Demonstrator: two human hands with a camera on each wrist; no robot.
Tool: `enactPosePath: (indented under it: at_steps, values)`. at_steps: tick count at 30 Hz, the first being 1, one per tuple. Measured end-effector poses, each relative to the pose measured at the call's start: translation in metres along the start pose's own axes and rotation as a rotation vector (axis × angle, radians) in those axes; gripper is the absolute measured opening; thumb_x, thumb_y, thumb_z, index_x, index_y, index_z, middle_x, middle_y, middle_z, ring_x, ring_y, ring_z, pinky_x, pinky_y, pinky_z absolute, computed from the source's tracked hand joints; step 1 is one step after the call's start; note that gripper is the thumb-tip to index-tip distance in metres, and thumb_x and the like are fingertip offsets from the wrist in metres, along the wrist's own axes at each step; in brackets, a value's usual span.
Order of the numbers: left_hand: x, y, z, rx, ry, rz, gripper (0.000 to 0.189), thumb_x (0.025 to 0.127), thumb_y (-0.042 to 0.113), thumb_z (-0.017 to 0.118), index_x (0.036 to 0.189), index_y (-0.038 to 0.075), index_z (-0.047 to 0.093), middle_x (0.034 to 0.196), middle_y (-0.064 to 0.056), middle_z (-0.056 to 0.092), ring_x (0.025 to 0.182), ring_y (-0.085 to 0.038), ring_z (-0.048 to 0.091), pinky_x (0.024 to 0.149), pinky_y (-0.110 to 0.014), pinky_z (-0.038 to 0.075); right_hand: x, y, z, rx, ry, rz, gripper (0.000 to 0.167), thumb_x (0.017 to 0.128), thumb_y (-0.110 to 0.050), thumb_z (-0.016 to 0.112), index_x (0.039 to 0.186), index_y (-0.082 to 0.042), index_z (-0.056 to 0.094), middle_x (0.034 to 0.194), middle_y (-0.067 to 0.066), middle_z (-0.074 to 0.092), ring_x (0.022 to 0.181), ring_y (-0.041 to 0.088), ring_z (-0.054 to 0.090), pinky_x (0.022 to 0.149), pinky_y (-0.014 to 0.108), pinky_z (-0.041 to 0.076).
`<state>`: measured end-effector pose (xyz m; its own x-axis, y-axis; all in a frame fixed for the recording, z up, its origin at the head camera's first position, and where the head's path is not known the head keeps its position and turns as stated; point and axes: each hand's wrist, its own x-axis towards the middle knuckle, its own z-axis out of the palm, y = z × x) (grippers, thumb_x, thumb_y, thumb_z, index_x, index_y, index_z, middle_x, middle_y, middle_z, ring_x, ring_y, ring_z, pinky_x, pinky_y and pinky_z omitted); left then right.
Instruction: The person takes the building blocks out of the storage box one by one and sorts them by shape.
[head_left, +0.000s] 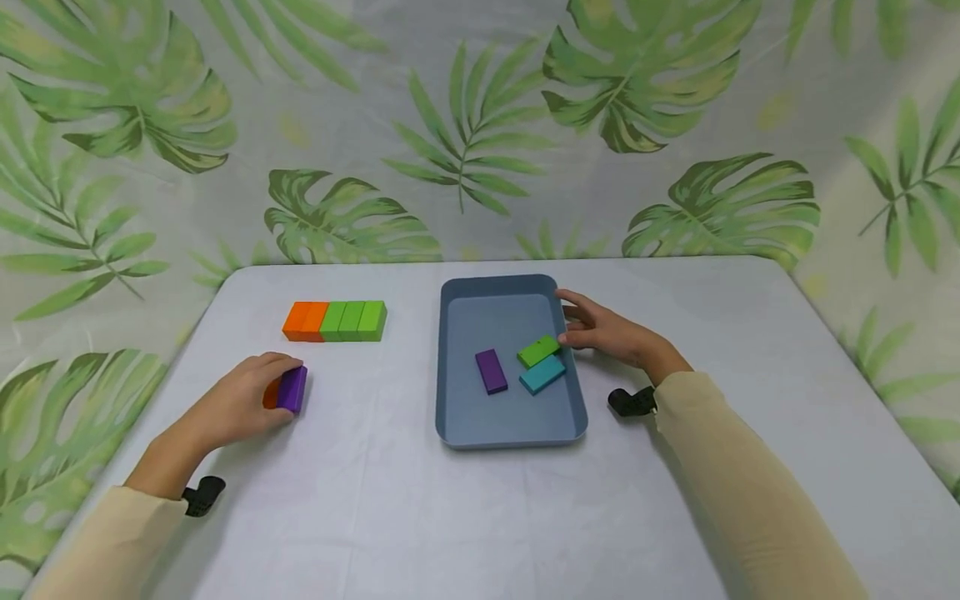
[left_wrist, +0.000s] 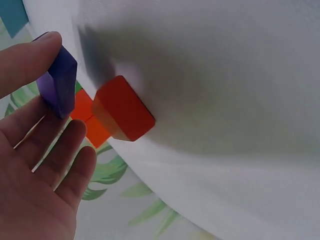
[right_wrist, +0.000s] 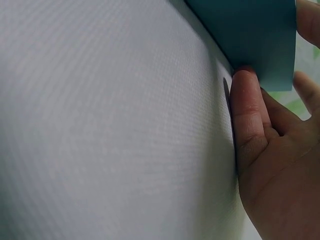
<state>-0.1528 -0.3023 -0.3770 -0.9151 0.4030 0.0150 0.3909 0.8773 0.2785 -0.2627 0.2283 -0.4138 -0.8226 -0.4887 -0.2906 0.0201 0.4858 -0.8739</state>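
Left arm (head_left: 112, 546) stretched in from lower left; left hand (head_left: 236, 402) held back upward, thumb and forefinger pinched. Right arm (head_left: 750, 487) extended from lower right; right hand (head_left: 613, 335) placed right of centre, thumb and forefinger parted.

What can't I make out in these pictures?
Head view: most of the orange block beside the purple block, hidden by the left hand and that purple block.
Right wrist view: the inside of the tray, hidden by its wall.
Right wrist view: part of the right hand, cut off by the right edge.
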Motion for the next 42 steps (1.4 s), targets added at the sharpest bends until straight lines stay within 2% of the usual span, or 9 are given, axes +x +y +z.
enactPosePath:
  at_steps: [14,22,26,42]
  values:
    - [0.003,-0.012,0.005,0.068,-0.055,0.014,0.060,0.077,0.016,0.081,0.130,-0.001,0.060,0.129,-0.023,0.062,0.119,-0.045,0.052,0.101,-0.061,0.045,0.000,0.000,0.000,-0.005,0.004,-0.004,0.085,0.098,-0.028,0.061,0.161,-0.031,0.004,0.167,0.018,0.009,0.152,0.043,0.019,0.121,0.062,0.022]
    - [0.002,-0.011,0.002,0.054,-0.092,-0.012,0.059,0.078,0.015,0.079,0.131,-0.002,0.060,0.131,-0.026,0.059,0.117,-0.046,0.052,0.099,-0.060,0.046,0.001,0.000,0.000,-0.003,0.004,-0.005,0.088,0.096,-0.032,0.064,0.161,-0.030,0.004,0.167,0.018,0.010,0.152,0.043,0.021,0.121,0.062,0.022]
    - [0.001,-0.011,0.003,0.039,-0.105,-0.029,0.060,0.079,0.013,0.077,0.134,-0.004,0.058,0.135,-0.029,0.056,0.121,-0.048,0.050,0.103,-0.062,0.044,0.001,0.000,0.000,0.002,0.003,-0.004,0.089,0.096,-0.031,0.064,0.161,-0.029,0.004,0.167,0.019,0.009,0.152,0.044,0.021,0.121,0.062,0.021]
    - [0.003,-0.009,0.006,0.016,-0.111,-0.035,0.060,0.080,0.010,0.077,0.135,-0.003,0.057,0.137,-0.028,0.053,0.127,-0.048,0.046,0.105,-0.063,0.041,0.000,-0.001,0.001,-0.006,0.006,0.005,0.087,0.097,-0.029,0.062,0.161,-0.030,0.003,0.167,0.018,0.010,0.152,0.044,0.020,0.121,0.062,0.020]
